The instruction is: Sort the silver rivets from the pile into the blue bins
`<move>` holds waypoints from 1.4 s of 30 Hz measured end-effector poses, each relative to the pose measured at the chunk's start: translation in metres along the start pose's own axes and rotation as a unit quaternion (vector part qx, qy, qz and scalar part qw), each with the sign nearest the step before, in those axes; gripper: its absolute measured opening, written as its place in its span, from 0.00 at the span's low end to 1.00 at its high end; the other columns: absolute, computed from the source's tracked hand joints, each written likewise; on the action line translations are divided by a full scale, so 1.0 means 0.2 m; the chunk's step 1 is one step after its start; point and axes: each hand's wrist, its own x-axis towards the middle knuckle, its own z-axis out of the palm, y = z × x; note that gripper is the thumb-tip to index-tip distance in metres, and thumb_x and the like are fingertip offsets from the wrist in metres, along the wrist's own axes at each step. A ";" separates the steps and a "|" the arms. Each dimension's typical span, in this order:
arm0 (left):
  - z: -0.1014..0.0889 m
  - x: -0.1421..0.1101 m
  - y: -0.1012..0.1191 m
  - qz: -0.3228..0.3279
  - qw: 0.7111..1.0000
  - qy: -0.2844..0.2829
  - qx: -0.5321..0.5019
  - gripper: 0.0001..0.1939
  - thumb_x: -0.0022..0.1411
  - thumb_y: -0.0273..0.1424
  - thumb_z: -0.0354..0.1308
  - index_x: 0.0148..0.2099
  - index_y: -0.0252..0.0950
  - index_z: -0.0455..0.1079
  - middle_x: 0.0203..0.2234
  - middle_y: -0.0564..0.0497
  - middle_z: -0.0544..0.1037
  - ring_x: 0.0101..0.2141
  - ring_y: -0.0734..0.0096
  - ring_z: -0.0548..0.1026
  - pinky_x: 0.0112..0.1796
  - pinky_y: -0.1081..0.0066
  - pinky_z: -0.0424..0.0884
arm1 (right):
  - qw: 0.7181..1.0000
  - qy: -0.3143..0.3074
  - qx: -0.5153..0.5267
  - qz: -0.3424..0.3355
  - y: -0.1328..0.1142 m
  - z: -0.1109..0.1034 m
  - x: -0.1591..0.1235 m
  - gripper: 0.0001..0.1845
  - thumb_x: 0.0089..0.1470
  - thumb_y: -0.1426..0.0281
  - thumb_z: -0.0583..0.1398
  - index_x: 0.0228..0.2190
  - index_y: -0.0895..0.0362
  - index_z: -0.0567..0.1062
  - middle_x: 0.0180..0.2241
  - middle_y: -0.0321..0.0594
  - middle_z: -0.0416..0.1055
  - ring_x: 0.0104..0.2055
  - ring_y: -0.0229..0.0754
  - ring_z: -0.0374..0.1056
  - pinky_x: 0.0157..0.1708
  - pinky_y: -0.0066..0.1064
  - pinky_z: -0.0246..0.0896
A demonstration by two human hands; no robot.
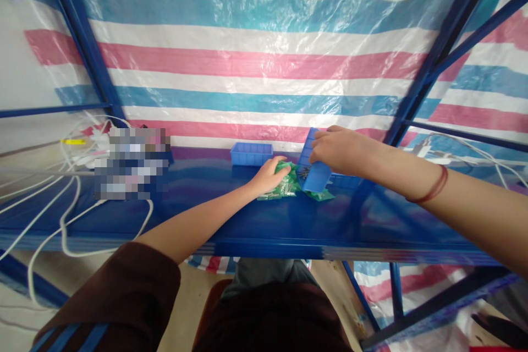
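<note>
My right hand [334,151] grips a small blue plastic bin [317,177], which is tilted steeply. Dark, thin metal pieces that look like screws [304,172] lie at its lower end. Just left of it, my left hand [270,177] holds a green plastic bag [291,182] by its upper edge, fingers closed on the film. Silvery small parts [280,192] show in the bag. Another piece of green plastic [322,196] lies beneath the tilted bin. How far the bag's mouth is open is hidden.
A second blue bin [251,154] stands at the back of the blue shelf [247,225], and part of another bin [346,181] shows behind my right forearm. White cables [66,220] run across the left side. Blue metal posts [429,82] frame both sides.
</note>
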 end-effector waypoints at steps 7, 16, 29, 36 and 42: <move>0.00 -0.04 0.05 -0.031 0.999 -0.018 0.040 0.28 0.58 0.46 0.53 0.56 0.38 0.61 0.50 0.42 0.63 0.55 0.59 0.62 0.57 0.58 0.55 | 0.991 0.085 0.099 0.014 -0.04 0.01 0.12 0.13 0.50 0.66 0.59 0.17 0.53 0.74 0.20 0.40 0.70 0.37 0.45 0.67 0.46 0.41 0.52; 0.00 -0.06 0.06 0.146 0.970 0.018 0.193 0.23 0.59 0.39 0.53 0.56 0.39 0.62 0.61 0.41 0.51 0.63 0.52 0.44 0.60 0.52 0.46 | 0.988 0.098 0.117 0.013 -0.08 0.00 0.22 0.17 0.50 0.61 0.59 0.15 0.54 0.71 0.20 0.40 0.71 0.40 0.46 0.68 0.47 0.40 0.53; -0.03 -0.01 0.17 0.282 0.901 -0.114 0.309 0.14 0.58 0.32 0.50 0.44 0.35 0.72 0.42 0.41 0.74 0.49 0.50 0.67 0.53 0.49 0.56 | 0.960 0.172 0.205 0.085 -0.11 0.18 0.28 0.13 0.51 0.55 0.56 0.30 0.47 0.76 0.25 0.42 0.74 0.45 0.49 0.67 0.46 0.43 0.57; -0.01 0.03 0.18 0.295 0.894 -0.190 0.277 0.11 0.56 0.31 0.51 0.39 0.35 0.73 0.37 0.44 0.77 0.40 0.58 0.72 0.45 0.60 0.65 | 0.981 0.114 0.153 0.041 -0.14 0.14 0.26 0.11 0.45 0.67 0.63 0.15 0.51 0.70 0.18 0.40 0.69 0.41 0.48 0.67 0.51 0.46 0.52; 0.04 0.02 0.16 0.295 0.904 -0.186 0.249 0.12 0.56 0.32 0.53 0.40 0.35 0.72 0.38 0.43 0.76 0.40 0.58 0.72 0.43 0.62 0.66 | 0.984 0.099 0.143 0.035 -0.13 0.14 0.23 0.08 0.47 0.65 0.61 0.19 0.51 0.72 0.21 0.40 0.71 0.44 0.48 0.67 0.50 0.47 0.52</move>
